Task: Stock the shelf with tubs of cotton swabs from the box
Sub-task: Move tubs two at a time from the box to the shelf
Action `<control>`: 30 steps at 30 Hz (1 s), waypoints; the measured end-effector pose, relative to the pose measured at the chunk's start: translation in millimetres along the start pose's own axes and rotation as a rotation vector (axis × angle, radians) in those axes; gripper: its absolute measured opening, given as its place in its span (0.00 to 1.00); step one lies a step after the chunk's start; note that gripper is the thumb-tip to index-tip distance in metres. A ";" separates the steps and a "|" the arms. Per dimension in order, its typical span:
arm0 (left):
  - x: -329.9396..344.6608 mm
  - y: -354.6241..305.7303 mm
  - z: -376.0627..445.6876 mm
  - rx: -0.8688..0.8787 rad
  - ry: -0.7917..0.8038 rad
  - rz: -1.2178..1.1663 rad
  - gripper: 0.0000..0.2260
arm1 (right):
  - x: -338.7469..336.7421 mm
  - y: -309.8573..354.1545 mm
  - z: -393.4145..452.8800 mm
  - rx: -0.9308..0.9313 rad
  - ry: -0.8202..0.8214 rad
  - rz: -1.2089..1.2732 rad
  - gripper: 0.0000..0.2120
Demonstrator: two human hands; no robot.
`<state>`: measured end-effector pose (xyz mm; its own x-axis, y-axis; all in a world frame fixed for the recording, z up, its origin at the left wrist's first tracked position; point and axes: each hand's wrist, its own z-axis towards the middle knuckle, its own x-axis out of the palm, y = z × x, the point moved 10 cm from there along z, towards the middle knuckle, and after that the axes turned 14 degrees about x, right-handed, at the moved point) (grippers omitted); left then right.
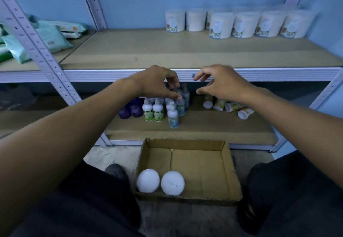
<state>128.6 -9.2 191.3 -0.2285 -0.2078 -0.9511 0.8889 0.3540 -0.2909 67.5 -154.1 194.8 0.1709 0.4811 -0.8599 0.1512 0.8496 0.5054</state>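
Note:
Several white tubs of cotton swabs (245, 24) stand in rows at the back right of the upper shelf (148, 51). On the floor below, an open cardboard box (228, 173) holds two tubs (148, 180) with round white lids in its near left corner. My left hand (157, 83) and my right hand (220, 82) hover side by side in front of the shelf's front rail, fingers curled loosely and apart, holding nothing.
Small pump bottles (159, 110) stand on the lower shelf, with several bottles (230, 106) lying on their sides to the right. Packs of wipes (46, 38) lie on the neighbouring shelf at left. Perforated metal uprights (42, 54) frame the bay. My knees flank the box.

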 end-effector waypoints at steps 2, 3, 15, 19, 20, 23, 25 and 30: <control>13.2 3.7 -6.6 -0.009 0.033 -0.014 0.19 | 16.4 -1.0 -2.4 0.016 0.036 0.017 0.17; 20.6 6.0 -9.7 -0.015 0.054 -0.018 0.21 | 25.9 -1.7 -3.8 0.024 0.057 0.016 0.17; 140.4 59.5 -58.7 -0.261 0.239 -0.241 0.26 | 160.6 -42.2 -19.0 0.186 0.303 -0.010 0.21; 189.6 79.8 -81.6 -0.363 0.391 -0.233 0.28 | 212.4 -64.2 -36.5 0.293 0.421 -0.035 0.26; 202.5 84.8 -87.4 -0.386 0.421 -0.247 0.28 | 225.2 -69.7 -41.5 0.314 0.444 -0.047 0.29; 237.3 92.0 -100.8 -0.408 0.491 -0.262 0.29 | 258.6 -80.7 -56.2 0.346 0.532 -0.072 0.35; 257.6 93.0 -109.0 -0.414 0.529 -0.266 0.29 | 275.8 -86.6 -64.3 0.370 0.599 -0.072 0.36; 296.9 96.3 -128.5 -0.456 0.586 -0.326 0.37 | 310.2 -96.0 -80.3 0.416 0.706 -0.127 0.39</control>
<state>95.3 80.3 -132.4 -0.7314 0.1016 -0.6744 0.5211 0.7212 -0.4564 27.8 -69.1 -126.2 -0.5023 0.5272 -0.6854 0.4998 0.8238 0.2674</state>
